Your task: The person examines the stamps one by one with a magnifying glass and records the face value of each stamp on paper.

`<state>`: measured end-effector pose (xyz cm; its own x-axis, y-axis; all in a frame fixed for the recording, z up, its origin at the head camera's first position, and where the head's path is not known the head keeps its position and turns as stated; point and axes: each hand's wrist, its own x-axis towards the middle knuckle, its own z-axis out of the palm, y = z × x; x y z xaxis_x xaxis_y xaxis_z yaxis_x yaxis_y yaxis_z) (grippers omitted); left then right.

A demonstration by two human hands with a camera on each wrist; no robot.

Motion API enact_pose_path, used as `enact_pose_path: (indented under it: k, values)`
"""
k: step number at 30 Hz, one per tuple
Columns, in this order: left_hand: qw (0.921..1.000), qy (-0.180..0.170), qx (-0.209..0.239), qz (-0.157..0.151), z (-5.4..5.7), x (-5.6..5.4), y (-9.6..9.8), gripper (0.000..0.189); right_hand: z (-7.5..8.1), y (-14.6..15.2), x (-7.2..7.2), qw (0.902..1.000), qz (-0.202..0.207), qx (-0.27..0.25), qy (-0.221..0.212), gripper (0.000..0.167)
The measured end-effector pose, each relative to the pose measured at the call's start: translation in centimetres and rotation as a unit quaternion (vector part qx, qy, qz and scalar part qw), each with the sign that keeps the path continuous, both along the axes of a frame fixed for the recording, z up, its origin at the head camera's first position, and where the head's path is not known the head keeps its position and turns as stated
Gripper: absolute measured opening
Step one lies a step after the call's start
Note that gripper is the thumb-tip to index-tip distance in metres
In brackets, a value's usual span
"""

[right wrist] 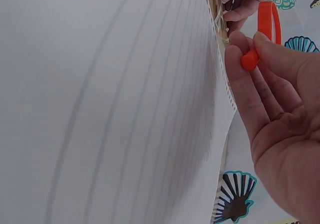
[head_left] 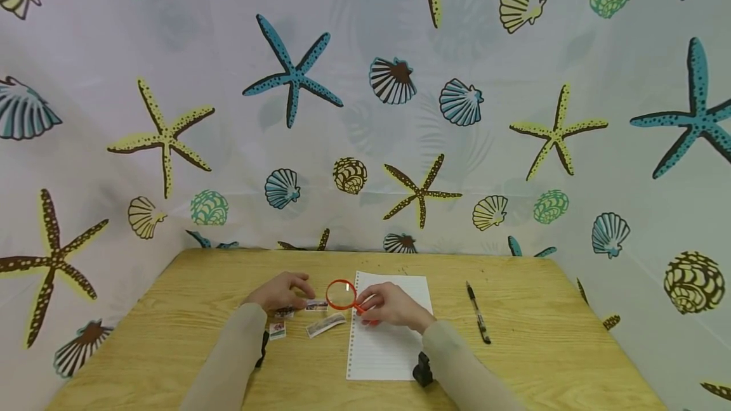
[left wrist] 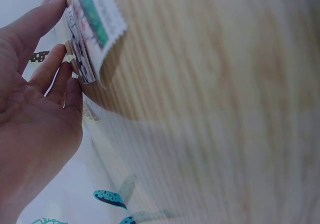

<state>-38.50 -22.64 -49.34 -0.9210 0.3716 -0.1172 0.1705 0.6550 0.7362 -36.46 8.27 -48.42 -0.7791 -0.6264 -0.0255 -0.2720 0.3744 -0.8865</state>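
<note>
Several postage stamps lie on the left half of the table. My left hand (head_left: pixel 280 292) is over them, its fingertips down beside a stamp (head_left: pixel 316 305). From the left wrist view, the thumb and loosely bent fingers reach to the edge of the stamps, one with a green picture (left wrist: pixel 95 14); whether they touch one is unclear. Nearer me lie a long stamp (head_left: pixel 326 325) and a small stamp (head_left: pixel 277 330). My right hand (head_left: pixel 396 307) pinches the handle of an orange-red magnifying glass (head_left: pixel 341 295) between thumb and fingers, holding it above the table, its lens toward the stamps.
Under my right hand lies a lined sheet of paper (head_left: pixel 379 354) with a perforated left edge. A black pen (head_left: pixel 478 313) lies to its right. Patterned fabric (head_left: pixel 365 132) with shells and starfish surrounds the wooden table (head_left: pixel 542 347) at the back and sides.
</note>
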Motion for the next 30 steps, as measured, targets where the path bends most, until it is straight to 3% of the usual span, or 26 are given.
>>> enact_pose_path:
  k: [16,30]
  values:
    - [0.9998,0.011,-0.014,0.007,-0.2,-0.2,0.0,0.018,-0.4,-2.4,0.5,0.9999,0.005,-0.016,0.003,0.023]
    - [0.9999,0.006,-0.01,0.002,-0.2,-0.3,0.0,0.025,-0.2,-3.7,0.7,0.999,0.031,-0.002,0.032,0.023]
